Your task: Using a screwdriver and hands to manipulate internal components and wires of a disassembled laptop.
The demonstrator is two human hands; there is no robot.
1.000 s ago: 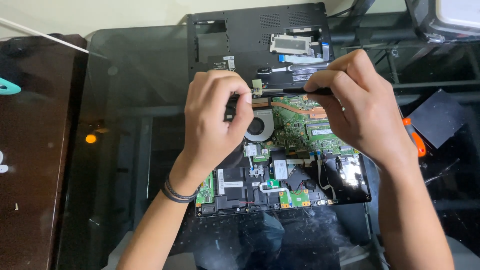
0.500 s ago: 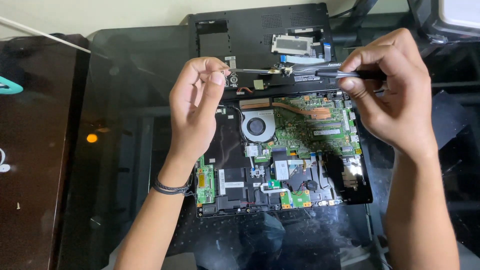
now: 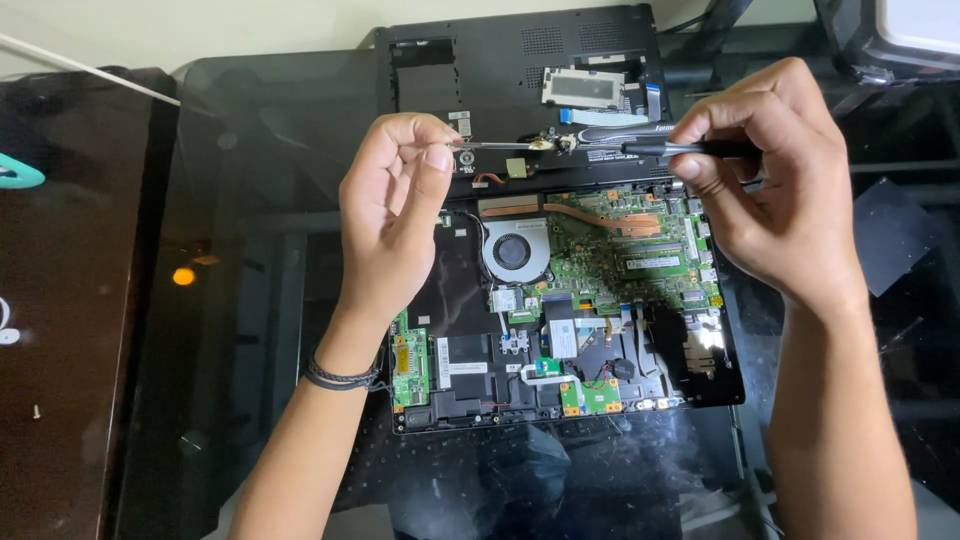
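- Right hand (image 3: 775,185): closed in a pinch on the dark handle of a screwdriver (image 3: 600,146), which lies level, shaft pointing left above the hinge edge of the open laptop (image 3: 560,300).
- Left hand (image 3: 395,215): thumb and forefinger closed around the shaft's tip. Whether a screw sits between them I cannot tell; it is hidden by the fingertips.
- Laptop: bottom cover off, lying flat on a dark glass table (image 3: 230,300). Green board (image 3: 620,255), round fan (image 3: 515,250) and copper heat pipe (image 3: 600,215) exposed below the tool.
- Detached cover (image 3: 520,60): black, lying beyond the laptop, touching its far edge.
- Wristband (image 3: 345,375): dark cords on the left wrist, above the laptop's left edge.
- Handling note, a judgement: the work at the tip is fine-fingered. Keep the shaft steady with the right hand and let the left do the small work.
- Keep both hands over the dark hinge strip rather than the board, so anything dropped lands away from the fan and connectors.
- Risk, a judgement: a small part falling among the components would be hard to find; keep the pinch snug until it is clear of the laptop.
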